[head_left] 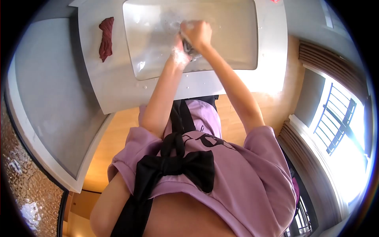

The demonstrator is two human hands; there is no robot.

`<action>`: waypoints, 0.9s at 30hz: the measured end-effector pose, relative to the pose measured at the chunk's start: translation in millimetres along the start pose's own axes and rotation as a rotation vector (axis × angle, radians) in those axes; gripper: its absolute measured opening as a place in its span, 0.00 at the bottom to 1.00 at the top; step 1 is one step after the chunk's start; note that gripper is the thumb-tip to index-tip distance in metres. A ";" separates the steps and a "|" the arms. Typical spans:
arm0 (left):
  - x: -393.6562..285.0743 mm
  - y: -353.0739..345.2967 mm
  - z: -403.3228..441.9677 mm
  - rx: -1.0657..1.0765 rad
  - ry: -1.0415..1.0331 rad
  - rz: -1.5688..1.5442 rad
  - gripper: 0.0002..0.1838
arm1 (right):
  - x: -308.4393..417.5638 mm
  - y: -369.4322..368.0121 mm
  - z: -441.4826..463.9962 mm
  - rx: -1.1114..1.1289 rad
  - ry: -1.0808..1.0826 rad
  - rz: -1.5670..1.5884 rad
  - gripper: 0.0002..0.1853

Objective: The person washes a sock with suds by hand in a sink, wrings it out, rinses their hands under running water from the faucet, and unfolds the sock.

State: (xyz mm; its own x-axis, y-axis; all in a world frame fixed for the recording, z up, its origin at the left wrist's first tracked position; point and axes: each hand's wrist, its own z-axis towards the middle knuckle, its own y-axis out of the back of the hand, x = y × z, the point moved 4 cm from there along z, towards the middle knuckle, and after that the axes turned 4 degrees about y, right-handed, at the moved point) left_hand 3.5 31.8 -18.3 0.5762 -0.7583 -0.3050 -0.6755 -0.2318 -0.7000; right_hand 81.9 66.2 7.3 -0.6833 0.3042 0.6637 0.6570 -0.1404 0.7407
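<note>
Dark grey, wet-looking fabric, a small bunched cloth (187, 46), sits over the wide, pale rectangular sink basin (237, 43), near the middle of its span, between two bare hands. From my remote post I judge it limp, soft and hard to damage; it should be light when wrung, heavier when soaked, and probably slippery, given the white foam (181, 58) on the left wrist. I would take hold of its bulky middle with a full fist rather than pinch the loose lower edge, which points toward the basin's near rim. My view shows the bare right hand (198, 32) with its fingers curled down over the cloth; the bare left hand (177, 44) cradles it from the side, but its fingers are largely hidden, so I cannot tell how far they close. Both hands cover most of the cloth from me, and the basin's walls would check a wide sweep. Left of the basin, on the white countertop (273, 59), lies a crumpled reddish-brown strip of cloth (106, 39), well apart from the hands. Clear water droplets (187, 76) dot the basin's near side; beyond its far right corner, a bright red object (275, 0) is too cropped to identify.
</note>
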 end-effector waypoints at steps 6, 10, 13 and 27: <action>7.6 6.1 6.5 -0.028 0.095 -0.076 0.20 | -7.1 -7.7 -5.3 0.028 -0.055 -0.027 0.14; 16.3 22.2 24.0 -0.124 0.111 0.059 0.23 | -6.1 -2.7 -3.6 0.007 -0.056 0.029 0.17; 7.6 18.2 25.8 0.737 0.268 -0.417 0.30 | 13.2 -7.9 -42.8 0.051 0.052 0.230 0.15; 10.8 15.7 35.3 0.378 0.194 -0.086 0.21 | -11.3 -3.8 10.0 -0.022 -0.031 0.022 0.15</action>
State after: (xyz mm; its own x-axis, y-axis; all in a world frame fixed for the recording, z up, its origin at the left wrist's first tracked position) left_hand 15.3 41.5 -55.4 0.5015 -0.8548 -0.1331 -0.3919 -0.0873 -0.9158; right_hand 90.3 72.7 -4.1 -0.6582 0.3298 0.6767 0.6645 -0.1679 0.7282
